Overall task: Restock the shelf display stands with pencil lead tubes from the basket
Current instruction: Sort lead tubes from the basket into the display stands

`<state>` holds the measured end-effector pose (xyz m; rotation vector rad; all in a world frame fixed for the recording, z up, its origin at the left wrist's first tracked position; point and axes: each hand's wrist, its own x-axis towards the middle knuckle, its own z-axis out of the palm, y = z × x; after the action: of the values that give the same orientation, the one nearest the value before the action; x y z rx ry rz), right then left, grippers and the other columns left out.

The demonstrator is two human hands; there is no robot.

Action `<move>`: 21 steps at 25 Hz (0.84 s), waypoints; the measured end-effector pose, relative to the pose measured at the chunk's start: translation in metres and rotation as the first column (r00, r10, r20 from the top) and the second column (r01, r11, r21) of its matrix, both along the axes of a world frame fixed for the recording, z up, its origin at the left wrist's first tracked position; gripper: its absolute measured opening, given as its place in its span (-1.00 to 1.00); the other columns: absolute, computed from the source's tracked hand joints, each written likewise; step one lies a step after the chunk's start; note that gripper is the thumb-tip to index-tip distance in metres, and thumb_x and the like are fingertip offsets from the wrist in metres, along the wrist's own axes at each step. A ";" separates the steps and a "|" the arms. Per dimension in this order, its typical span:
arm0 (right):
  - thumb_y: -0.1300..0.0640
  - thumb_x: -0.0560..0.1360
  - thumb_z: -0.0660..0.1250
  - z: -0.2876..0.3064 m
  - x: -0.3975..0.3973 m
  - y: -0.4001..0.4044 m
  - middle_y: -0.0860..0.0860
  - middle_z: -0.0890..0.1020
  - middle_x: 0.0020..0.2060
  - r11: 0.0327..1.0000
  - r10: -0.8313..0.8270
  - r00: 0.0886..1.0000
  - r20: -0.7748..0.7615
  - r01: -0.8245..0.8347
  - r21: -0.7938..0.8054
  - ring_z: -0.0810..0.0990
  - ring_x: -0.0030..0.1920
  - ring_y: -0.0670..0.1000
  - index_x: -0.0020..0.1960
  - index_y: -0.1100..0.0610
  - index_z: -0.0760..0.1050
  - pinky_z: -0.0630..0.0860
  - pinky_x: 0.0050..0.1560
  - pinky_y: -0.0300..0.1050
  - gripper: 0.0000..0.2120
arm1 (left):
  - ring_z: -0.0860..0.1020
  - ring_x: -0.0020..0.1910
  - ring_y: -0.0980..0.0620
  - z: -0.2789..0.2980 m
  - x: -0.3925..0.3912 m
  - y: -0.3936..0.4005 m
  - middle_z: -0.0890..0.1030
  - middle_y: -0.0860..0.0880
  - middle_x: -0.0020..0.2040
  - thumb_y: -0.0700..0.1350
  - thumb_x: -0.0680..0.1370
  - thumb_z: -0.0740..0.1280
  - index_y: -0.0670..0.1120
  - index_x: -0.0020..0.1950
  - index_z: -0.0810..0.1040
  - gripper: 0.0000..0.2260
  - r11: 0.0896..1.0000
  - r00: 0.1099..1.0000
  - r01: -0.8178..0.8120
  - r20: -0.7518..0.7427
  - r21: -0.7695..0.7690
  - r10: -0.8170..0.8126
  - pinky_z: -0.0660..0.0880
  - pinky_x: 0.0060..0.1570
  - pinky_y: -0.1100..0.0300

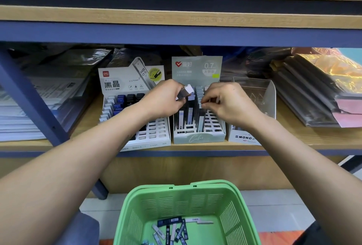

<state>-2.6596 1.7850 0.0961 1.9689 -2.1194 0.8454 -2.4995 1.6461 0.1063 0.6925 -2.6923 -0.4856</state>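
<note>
On the wooden shelf [293, 137] we hold a white-capped, dark-bodied lead tube [185, 92] in our curled left hand [164, 99] over the pale green display stand [197, 135]. Our right hand [227, 103] pinches another tube's top in the stand (its back rows are full, front slots open). More tubes lie in the green basket [231, 215] below.

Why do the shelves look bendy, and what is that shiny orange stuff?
In the head view, the wide-angle lens bows the wooden shelf edge. Glare from the room light makes the orange plastic wrap shine. The left hand and right hand look sharp, but the small print on the display stands is too blurry to read.
</note>
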 end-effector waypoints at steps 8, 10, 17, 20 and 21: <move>0.18 0.54 0.45 0.023 0.012 0.002 0.01 0.70 -0.08 0.991 0.076 0.899 0.432 -0.021 -0.129 0.66 -0.08 -0.02 0.19 0.11 0.64 0.61 -0.01 -0.12 -0.77 | 0.54 -0.41 0.22 0.015 0.003 0.009 0.59 0.06 -0.28 -0.20 0.55 0.38 -0.06 -0.09 0.58 -0.95 0.988 0.992 0.070 -0.115 0.137 -0.054 0.37 -0.48 0.38; 0.26 0.53 0.46 0.029 0.020 -0.001 0.11 0.72 -0.09 0.973 0.229 0.711 0.665 -0.148 -0.177 0.68 -0.13 0.06 0.26 0.19 0.59 0.63 -0.11 -0.13 -0.70 | 0.56 -0.46 0.06 0.018 0.002 0.016 0.60 -0.01 -0.33 -0.23 0.54 0.34 -0.11 -0.10 0.53 -0.95 0.981 0.991 0.110 -0.100 0.162 -0.094 0.44 -0.50 0.22; 0.39 0.48 0.47 0.029 0.007 -0.005 0.15 0.71 -0.24 0.980 0.124 0.595 0.794 0.050 -0.191 0.72 -0.25 0.10 0.04 0.23 0.60 0.67 -0.16 -0.14 -0.82 | 0.73 -0.18 -0.07 0.024 0.011 0.010 0.73 -0.14 -0.12 -0.22 0.60 0.38 -0.16 0.09 0.57 -0.91 0.852 0.984 0.156 -0.157 0.500 -0.088 0.65 -0.09 -0.01; 0.40 0.51 0.43 0.029 -0.003 -0.002 0.20 0.72 -0.22 0.962 0.168 0.482 0.860 0.110 -0.250 0.74 -0.21 0.10 0.03 0.24 0.62 0.67 -0.13 -0.19 -0.86 | 0.72 -0.14 -0.08 0.021 0.016 0.000 0.73 -0.18 -0.11 -0.27 0.63 0.32 -0.18 0.08 0.61 -0.91 0.872 0.988 0.118 -0.147 0.475 -0.053 0.68 -0.06 0.00; 0.40 0.52 0.40 0.030 -0.005 -0.002 0.17 0.73 -0.23 0.959 0.191 0.463 0.865 0.099 -0.265 0.74 -0.21 0.08 0.03 0.23 0.62 0.67 -0.12 -0.19 -0.86 | 0.72 -0.15 -0.07 0.020 0.016 -0.002 0.72 -0.20 -0.10 -0.28 0.64 0.32 -0.20 0.08 0.61 -0.91 0.872 0.986 0.107 -0.165 0.479 -0.030 0.68 -0.08 0.02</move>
<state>-2.6646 1.7834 0.1265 1.5330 -2.0963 2.4872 -2.4833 1.6445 0.1259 0.6495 -2.4652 -1.2132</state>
